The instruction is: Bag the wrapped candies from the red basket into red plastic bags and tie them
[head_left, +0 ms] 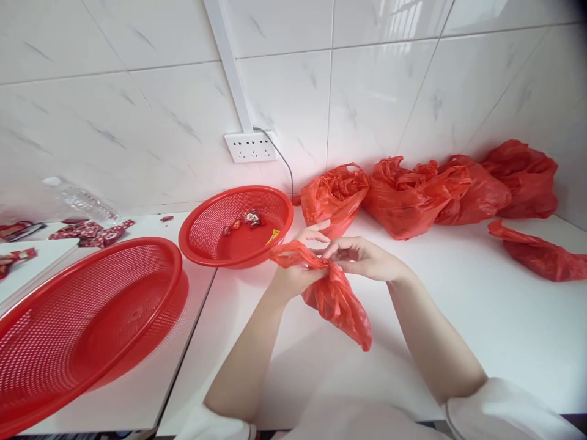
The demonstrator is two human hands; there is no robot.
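A red plastic bag (pixel 342 305) hangs bunched at its neck between my two hands, over the white table. My left hand (pixel 298 272) is closed around the gathered neck, with a loop of the bag sticking out to the left over it. From the other side my right hand (pixel 360 260) pinches the plastic at the twisted part. The bag's lower end tapers down to the right, and its contents are hidden. Just beyond my hands stands a filled red plastic bag (pixel 332 195).
A small red basket (pixel 206 226) holds a few wrapped pieces (pixel 250 219). A larger red basket (pixel 151 330) stands at left, near a clear bottle (pixel 85 201) and red packets (pixel 107 235). More red bags (pixel 408 201) line the wall; one small bag (pixel 545 253) lies right. A socket strip (pixel 251 148) is on the wall.
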